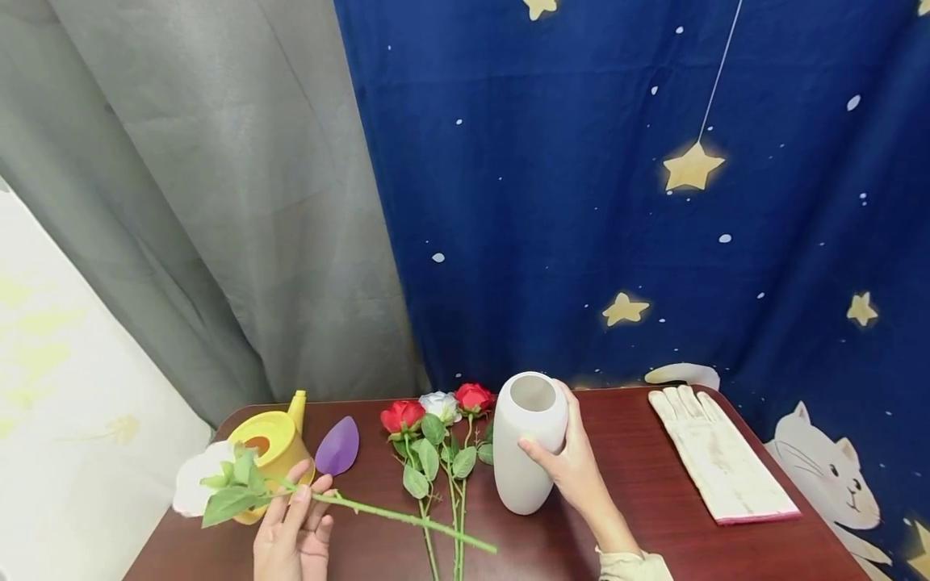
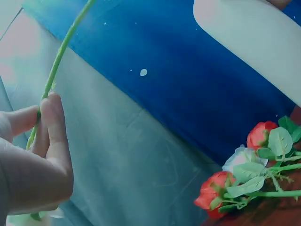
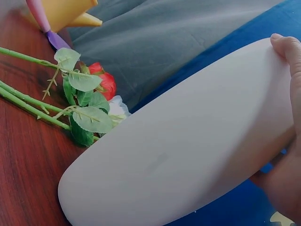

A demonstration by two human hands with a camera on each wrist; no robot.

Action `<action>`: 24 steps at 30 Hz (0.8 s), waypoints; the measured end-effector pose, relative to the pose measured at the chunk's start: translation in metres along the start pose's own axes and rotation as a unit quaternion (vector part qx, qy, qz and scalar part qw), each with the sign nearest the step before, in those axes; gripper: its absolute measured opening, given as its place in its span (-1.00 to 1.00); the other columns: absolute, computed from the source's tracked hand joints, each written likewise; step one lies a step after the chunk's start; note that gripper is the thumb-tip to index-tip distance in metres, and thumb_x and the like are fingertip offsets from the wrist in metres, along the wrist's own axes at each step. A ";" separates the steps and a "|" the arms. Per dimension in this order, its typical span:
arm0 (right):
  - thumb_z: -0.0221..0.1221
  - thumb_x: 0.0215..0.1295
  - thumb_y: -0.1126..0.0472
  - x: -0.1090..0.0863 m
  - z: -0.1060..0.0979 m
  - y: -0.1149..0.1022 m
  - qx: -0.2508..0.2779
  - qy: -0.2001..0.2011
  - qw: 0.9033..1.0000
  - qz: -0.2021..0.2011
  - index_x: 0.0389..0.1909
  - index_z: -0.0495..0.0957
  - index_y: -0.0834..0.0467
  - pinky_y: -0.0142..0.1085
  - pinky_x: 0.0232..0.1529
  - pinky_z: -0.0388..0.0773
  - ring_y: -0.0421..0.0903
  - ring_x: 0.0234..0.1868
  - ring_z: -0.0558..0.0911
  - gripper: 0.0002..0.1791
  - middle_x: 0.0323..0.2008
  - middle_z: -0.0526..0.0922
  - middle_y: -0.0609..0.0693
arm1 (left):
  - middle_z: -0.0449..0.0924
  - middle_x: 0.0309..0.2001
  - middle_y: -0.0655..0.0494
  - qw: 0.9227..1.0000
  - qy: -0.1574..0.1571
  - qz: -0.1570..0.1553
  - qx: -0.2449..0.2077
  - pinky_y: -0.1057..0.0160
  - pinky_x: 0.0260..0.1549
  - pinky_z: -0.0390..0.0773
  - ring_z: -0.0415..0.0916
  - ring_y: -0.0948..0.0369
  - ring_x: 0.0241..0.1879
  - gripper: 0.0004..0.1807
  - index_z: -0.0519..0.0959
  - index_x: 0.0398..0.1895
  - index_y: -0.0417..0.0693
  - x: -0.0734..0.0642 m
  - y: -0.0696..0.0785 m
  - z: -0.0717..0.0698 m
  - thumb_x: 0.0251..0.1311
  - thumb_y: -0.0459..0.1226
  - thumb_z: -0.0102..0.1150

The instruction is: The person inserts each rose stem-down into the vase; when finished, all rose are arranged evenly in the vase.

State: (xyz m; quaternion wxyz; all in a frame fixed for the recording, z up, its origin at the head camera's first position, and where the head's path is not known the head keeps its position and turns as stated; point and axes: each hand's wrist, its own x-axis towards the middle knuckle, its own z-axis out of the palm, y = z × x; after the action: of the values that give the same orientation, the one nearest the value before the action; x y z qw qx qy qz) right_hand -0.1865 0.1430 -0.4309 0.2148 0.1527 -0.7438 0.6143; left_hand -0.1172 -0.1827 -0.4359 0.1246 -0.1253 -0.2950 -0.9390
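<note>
In the head view, my left hand (image 1: 294, 520) pinches the green stem of a white rose (image 1: 199, 482) between thumb and fingers. The bloom points left, while the bare stem end reaches right over other stems. A white vase (image 1: 525, 468) stands to the right with its round mouth up. My right hand (image 1: 577, 464) grips its right side near the top, thumb across the front. The right wrist view shows the vase wall (image 3: 174, 141) up close. Between my hands lie two red roses (image 1: 402, 416) and a pale white rose (image 1: 440, 407), their leafy stems toward me.
At the left of the brown table (image 1: 617, 532) is a yellow watering can (image 1: 279, 448), partly behind the held rose. Beside it is a purple trowel blade (image 1: 337, 446); its pink handle (image 3: 38, 14) shows in the right wrist view. White gloves (image 1: 722, 460) lie at the right.
</note>
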 end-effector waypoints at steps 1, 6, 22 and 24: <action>0.37 -0.04 0.30 0.000 0.000 0.001 0.000 0.000 1.000 -0.001 0.37 0.07 0.02 -0.38 0.07 0.26 0.07 0.12 0.37 -0.05 0.19 0.35 0.07 | 0.64 -0.20 -0.13 1.000 0.003 0.002 -0.008 0.36 -0.40 0.57 0.63 0.14 -0.24 -0.68 0.55 -0.01 -0.17 0.000 -0.001 0.000 0.40 -0.43 -0.25; 0.38 -0.05 0.30 0.000 -0.001 0.002 0.001 0.005 1.000 0.001 0.36 0.09 0.02 -0.41 0.07 0.24 0.05 0.12 0.37 -0.06 0.18 0.37 0.06 | 0.63 -0.19 -0.18 0.998 0.039 0.038 -0.008 0.33 -0.44 0.58 0.63 0.08 -0.22 -0.73 0.53 -0.12 -0.27 0.005 -0.005 0.012 0.41 -0.37 -0.22; 0.32 -0.05 0.43 -0.002 0.002 -0.025 0.003 0.001 1.000 0.006 0.34 0.04 0.26 -0.40 0.01 0.29 0.18 0.08 0.36 -0.07 0.16 0.32 0.29 | 0.63 -0.22 -0.19 0.991 0.111 0.064 0.032 0.30 -0.40 0.58 0.64 0.12 -0.35 -0.70 0.45 -0.05 -0.39 0.039 -0.019 0.089 0.34 -0.28 -0.02; 0.32 -0.04 0.43 -0.001 0.002 -0.028 0.002 0.001 1.000 0.010 0.34 0.04 0.27 -0.39 0.01 0.30 0.13 0.07 0.36 -0.09 0.16 0.32 0.28 | 0.62 -0.20 -0.20 0.991 0.105 0.070 0.035 0.28 -0.38 0.59 0.64 0.10 -0.35 -0.70 0.46 -0.06 -0.39 0.043 -0.024 0.095 0.33 -0.29 -0.01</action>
State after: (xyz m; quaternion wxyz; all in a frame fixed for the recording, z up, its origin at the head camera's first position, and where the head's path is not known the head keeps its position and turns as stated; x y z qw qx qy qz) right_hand -0.1720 0.1355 -0.4085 0.2092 0.1453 -0.7437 0.6181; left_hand -0.1497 -0.1153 -0.3594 0.2245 -0.0423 -0.3036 -0.9250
